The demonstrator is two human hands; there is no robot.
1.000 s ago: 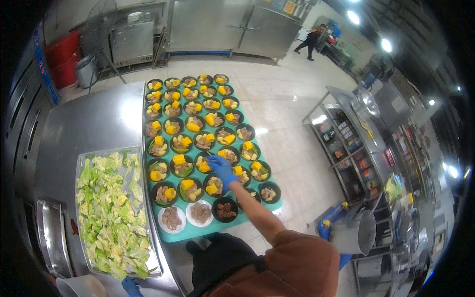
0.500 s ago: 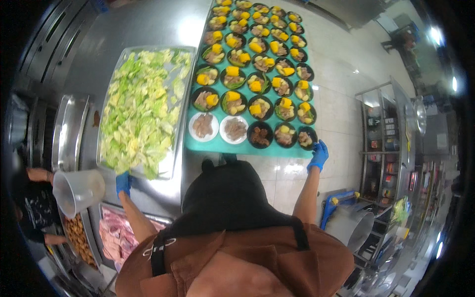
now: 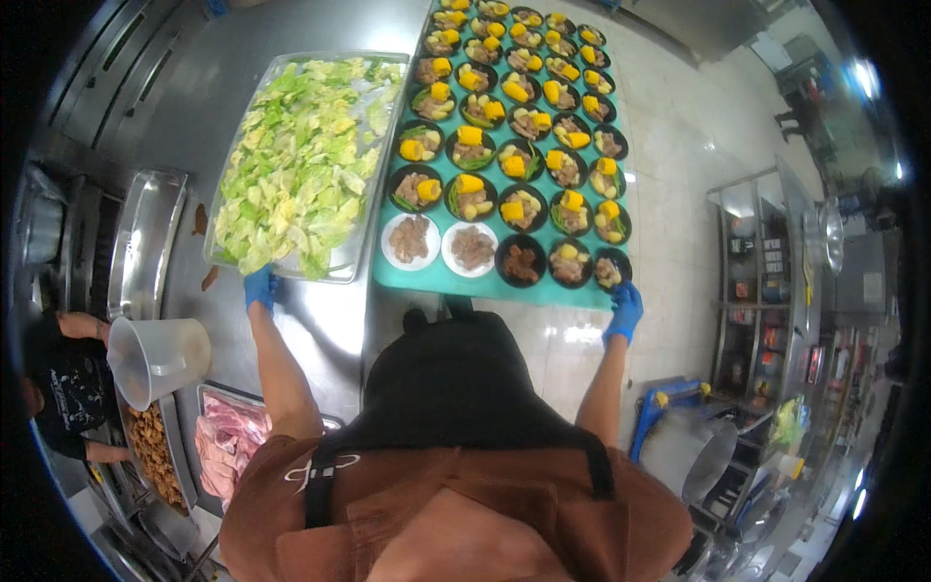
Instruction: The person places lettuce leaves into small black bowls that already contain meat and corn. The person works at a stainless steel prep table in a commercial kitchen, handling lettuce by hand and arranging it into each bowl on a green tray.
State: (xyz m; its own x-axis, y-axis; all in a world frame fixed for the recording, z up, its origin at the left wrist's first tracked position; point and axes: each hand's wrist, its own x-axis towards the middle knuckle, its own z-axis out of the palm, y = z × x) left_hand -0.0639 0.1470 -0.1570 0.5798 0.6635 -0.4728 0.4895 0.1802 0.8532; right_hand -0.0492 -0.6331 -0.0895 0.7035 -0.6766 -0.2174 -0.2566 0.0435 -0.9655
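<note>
Leafy greens lie spread over a shallow metal tray on the steel table, while on the green table beside it most dark bowls already hold meat topped with yellow corn; the near row, including two white plates, shows no corn and looks less complete. The left hand, partly curled, touches the tray's near edge, and the right hand, half closed, is at the green table's near right corner; whether either grips cannot be told.
</note>
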